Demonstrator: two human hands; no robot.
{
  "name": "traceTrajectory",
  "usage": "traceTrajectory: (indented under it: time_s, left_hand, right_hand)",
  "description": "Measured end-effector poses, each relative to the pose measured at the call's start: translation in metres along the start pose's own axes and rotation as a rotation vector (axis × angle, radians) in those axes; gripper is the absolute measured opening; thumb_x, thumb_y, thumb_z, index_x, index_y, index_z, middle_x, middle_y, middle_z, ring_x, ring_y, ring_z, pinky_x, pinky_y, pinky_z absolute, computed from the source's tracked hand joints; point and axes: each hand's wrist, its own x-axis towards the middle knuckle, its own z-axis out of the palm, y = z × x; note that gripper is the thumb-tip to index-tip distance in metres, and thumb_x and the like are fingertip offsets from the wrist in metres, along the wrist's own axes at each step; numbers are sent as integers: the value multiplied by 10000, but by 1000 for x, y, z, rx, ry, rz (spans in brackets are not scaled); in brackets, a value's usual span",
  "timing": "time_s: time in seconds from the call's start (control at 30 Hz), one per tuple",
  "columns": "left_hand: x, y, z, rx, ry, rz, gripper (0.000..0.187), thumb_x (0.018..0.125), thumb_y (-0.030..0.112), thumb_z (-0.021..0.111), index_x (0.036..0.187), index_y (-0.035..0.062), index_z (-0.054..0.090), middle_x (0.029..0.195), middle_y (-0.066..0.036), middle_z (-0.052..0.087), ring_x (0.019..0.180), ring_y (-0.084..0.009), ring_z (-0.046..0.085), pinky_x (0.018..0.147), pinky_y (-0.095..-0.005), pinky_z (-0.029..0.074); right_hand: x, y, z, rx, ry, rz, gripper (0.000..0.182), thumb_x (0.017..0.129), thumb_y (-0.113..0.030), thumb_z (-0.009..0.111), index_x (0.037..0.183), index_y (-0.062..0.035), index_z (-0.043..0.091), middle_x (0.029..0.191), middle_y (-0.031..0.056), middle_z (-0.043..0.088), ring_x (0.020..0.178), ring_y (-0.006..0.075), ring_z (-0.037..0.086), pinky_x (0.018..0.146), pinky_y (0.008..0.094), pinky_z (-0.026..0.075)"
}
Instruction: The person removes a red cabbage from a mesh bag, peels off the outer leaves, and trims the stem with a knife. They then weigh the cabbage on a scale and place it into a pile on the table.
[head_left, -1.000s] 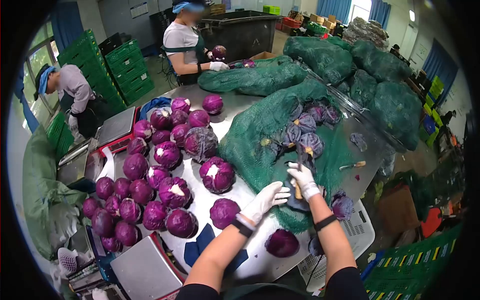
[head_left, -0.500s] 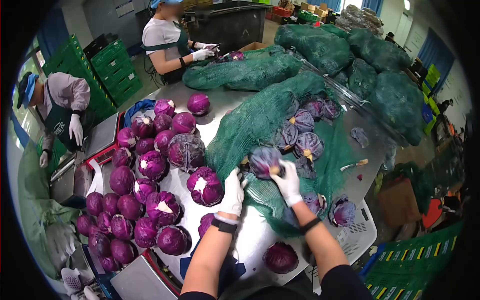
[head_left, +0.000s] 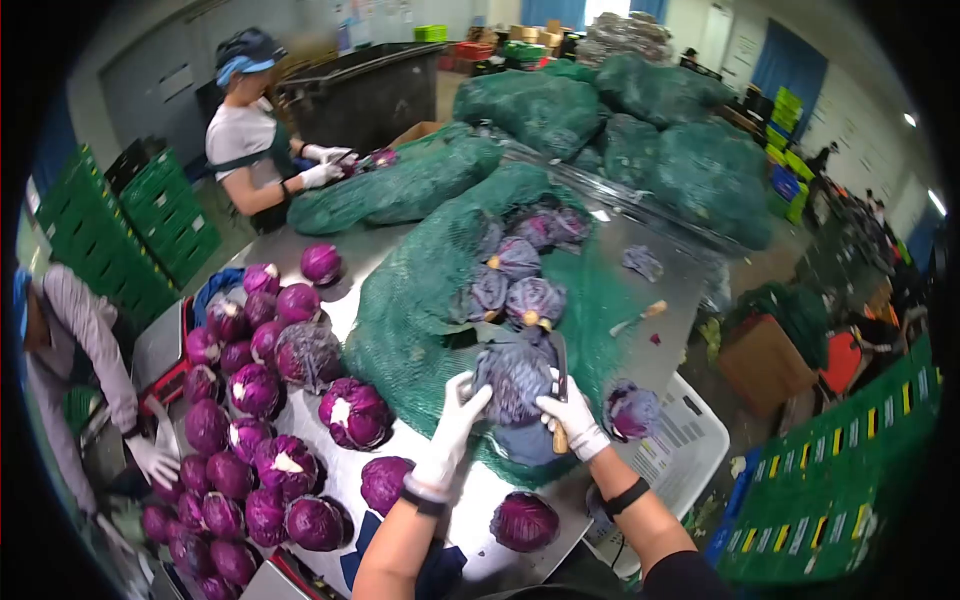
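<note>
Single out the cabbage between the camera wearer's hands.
The dull bluish-purple cabbage between the left hand and the right hand, which holds a knife; the others all lie outside that gap.

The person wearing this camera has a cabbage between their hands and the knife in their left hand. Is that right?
Not quite: the head view shows the knife in the right hand, not the left hand. The cabbage is between their hands.

This looks like a vegetable-packing workroom, because red cabbages [head_left: 370,420] cover the metal tabletop [head_left: 460,512] near bulging green mesh sacks [head_left: 710,180] and stacked plastic crates [head_left: 165,215].
</note>
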Motion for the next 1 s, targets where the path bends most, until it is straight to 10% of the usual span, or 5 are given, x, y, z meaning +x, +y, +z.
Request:
traceTrajectory:
  time_s: [0.13,0.23,0.43,0.93,1.0]
  left_hand:
    - [-100,13,5,260,-42,116,787,713,121,754,1362,88,310,1271,-109,425,1184,-225,406,962,-375,385]
    - [-159,-16,-3,147,-231,75,942,636,87,785,1384,59,213,1277,-201,408,1165,-288,468,932,-425,446]
    - [-242,-75,-23,1163,-295,333,588,796,212,662,1329,84,448,1373,-272,335,1224,-384,400,989,-460,374]
    - [-239,-107,-45,1754,-649,738,538,821,385,608,1313,201,492,1385,-338,255,1235,-499,323,981,-578,323]
    - [-243,-93,-28,1809,-735,792,581,808,475,580,1327,237,473,1380,-367,220,1236,-545,273,959,-641,283]
  right_hand:
    - [-89,-38,-11,-171,-151,161,732,739,-25,672,1374,-100,316,1030,65,537,661,71,546,522,220,465]
    - [-151,-13,-12,-206,-333,-149,843,694,-114,724,1418,-104,293,1237,124,475,875,107,547,709,259,485]
    - [-234,67,0,-456,-330,-158,850,632,-230,750,1377,-115,358,1325,169,446,1226,299,437,1038,381,348]
    - [-194,119,42,-487,308,-582,469,699,-34,502,1152,-126,581,915,155,630,784,291,609,640,382,470]
    - [-189,90,16,-737,162,217,383,727,-105,522,1104,-108,595,860,133,646,740,281,621,608,384,479]
